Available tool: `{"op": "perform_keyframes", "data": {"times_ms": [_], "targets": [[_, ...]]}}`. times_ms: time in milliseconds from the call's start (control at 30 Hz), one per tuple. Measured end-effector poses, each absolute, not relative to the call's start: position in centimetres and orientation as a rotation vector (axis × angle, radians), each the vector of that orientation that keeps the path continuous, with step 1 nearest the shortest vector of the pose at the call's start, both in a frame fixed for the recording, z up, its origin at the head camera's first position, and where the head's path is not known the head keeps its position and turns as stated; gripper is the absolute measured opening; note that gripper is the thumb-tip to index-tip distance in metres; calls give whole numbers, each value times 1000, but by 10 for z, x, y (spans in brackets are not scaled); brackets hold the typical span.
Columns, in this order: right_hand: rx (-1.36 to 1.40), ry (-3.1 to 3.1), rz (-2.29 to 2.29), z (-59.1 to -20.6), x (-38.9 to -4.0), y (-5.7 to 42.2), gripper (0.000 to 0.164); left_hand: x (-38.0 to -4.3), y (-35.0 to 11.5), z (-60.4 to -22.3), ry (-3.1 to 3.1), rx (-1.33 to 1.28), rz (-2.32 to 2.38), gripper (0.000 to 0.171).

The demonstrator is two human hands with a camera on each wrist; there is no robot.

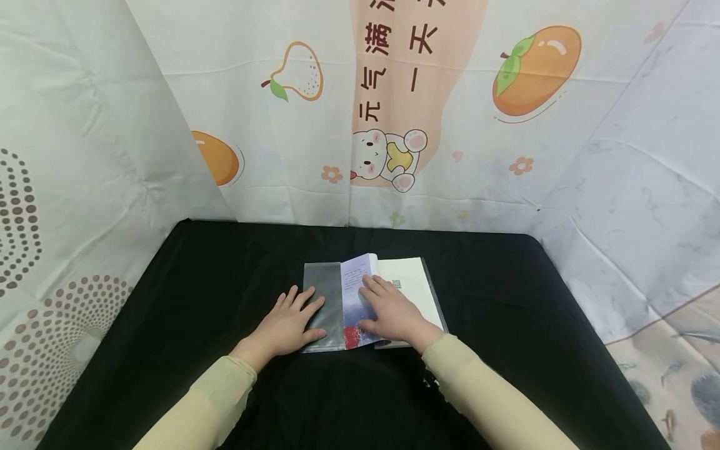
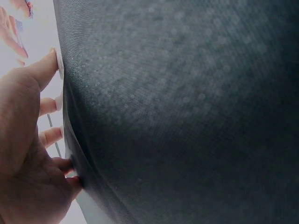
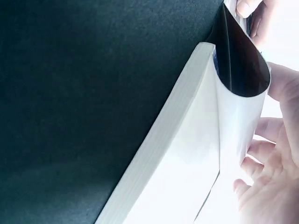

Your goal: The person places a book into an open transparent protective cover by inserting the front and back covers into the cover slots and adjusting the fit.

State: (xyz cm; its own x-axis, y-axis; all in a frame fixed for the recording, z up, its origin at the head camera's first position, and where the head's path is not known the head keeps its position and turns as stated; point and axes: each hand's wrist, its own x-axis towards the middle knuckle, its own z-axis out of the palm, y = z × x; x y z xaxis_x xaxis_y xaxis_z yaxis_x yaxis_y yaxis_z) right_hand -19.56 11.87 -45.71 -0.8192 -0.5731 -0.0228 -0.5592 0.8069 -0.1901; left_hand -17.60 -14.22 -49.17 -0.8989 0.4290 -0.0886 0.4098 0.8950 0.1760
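Note:
A thick book (image 1: 413, 278) lies open on the black cloth in the head view, its pale page showing a small printed code. To its left spreads a clear plastic book cover (image 1: 328, 278). Between them, a purple paper flap (image 1: 353, 294) with a red patch near its bottom bulges upward. My left hand (image 1: 281, 326) rests with spread fingers on the plastic's left part. My right hand (image 1: 396, 312) touches the flap with extended fingers, and its palm hides part of the page. In the right wrist view, the flap curves over in a loop beside the page block (image 3: 173, 135).
A black cloth (image 1: 236, 269) covers the table under the book. White printed curtains (image 1: 281, 150) hang behind the table and along both sides. Some small pale specks show on the cloth near the right sleeve (image 1: 478, 381).

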Motion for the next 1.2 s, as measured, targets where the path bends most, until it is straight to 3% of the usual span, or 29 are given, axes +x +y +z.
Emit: {"op": "perform_keyframes", "data": {"times_ms": [1200], "targets": [[-938,2751,-403,-459,-199,128,75,-176,-142,-493,2932,665,250,72]]}}
